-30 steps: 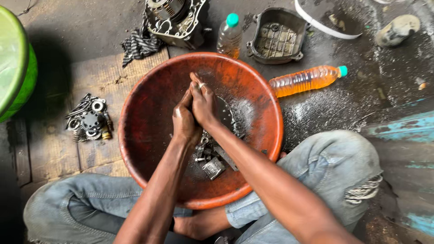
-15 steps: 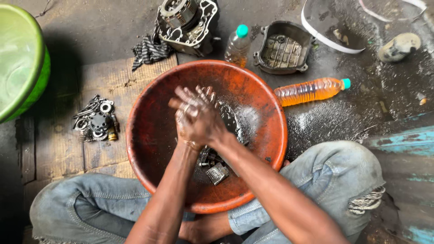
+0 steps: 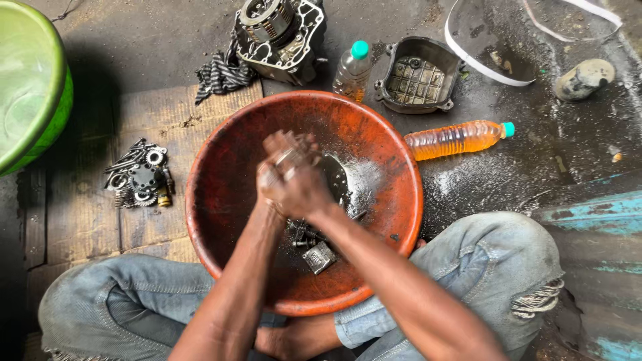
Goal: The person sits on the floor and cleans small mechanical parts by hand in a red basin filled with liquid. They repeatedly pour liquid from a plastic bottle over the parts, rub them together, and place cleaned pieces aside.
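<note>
Centrally, a big orange-red basin (image 3: 221, 200) sits on the floor between the person's knees, holding dark wet residue and a clump of small metal parts (image 3: 313, 246) at its bottom, roughly 6 o'clock from the hands. Left hand (image 3: 271, 179) and right hand (image 3: 301, 187) are pressed together over the basin's middle, fingers blurred; cannot tell whether they clasp anything. At 12 o'clock of the basin: an engine case (image 3: 277, 33), a striped rag (image 3: 221, 73), a small bottle (image 3: 352, 70) with teal cap standing upright, and a dark metal cover (image 3: 418, 77) lying open side up. At 2 o'clock a plastic bottle (image 3: 458, 138) of amber liquid lies on its side. At 9 o'clock, gears and bolts (image 3: 139, 175) are piled on cardboard (image 3: 87, 220); a green tub (image 3: 30, 87) lies at 10 o'clock.
</note>
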